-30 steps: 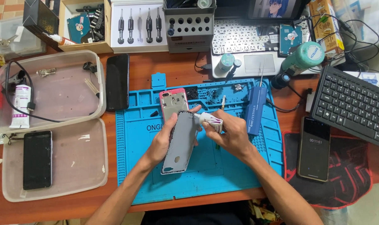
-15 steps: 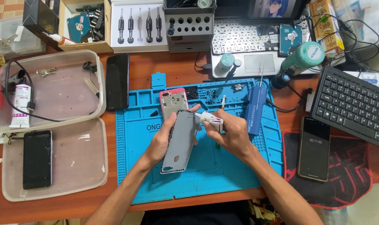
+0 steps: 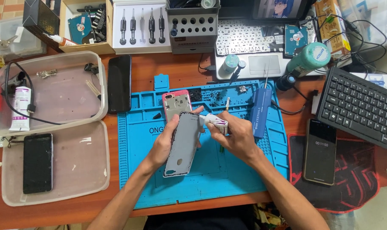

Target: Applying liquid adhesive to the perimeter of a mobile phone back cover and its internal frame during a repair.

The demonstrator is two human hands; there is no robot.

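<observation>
We have the grey phone back cover [image 3: 183, 145] in our left hand [image 3: 164, 144], lifted over the middle of the blue mat [image 3: 227, 179] that lies on the worktop [image 3: 146, 68]. The cover's long axis runs nearly away from us, tilted a little to the right, its top end near the pink phone frame [image 3: 176, 103] lying flat on the mat just beyond. Our left hand wraps the cover's left long edge, fingers curled shut around it and thumb on the face.

Our right hand [image 3: 236, 137] sits just to the right of the cover's upper end, closed around a small white glue tube [image 3: 214, 121]. The tube points left, across the cover's long axis, and its tip meets the cover's upper right corner. So the cover lies directly left of the right hand, and the right long edge runs from the tip back toward us.

A blue electric screwdriver [image 3: 260, 111] lies on the mat right of the right hand, apart from it. A dark phone [image 3: 320, 151] rests on the red and black pad near the worktop's right edge.
</observation>
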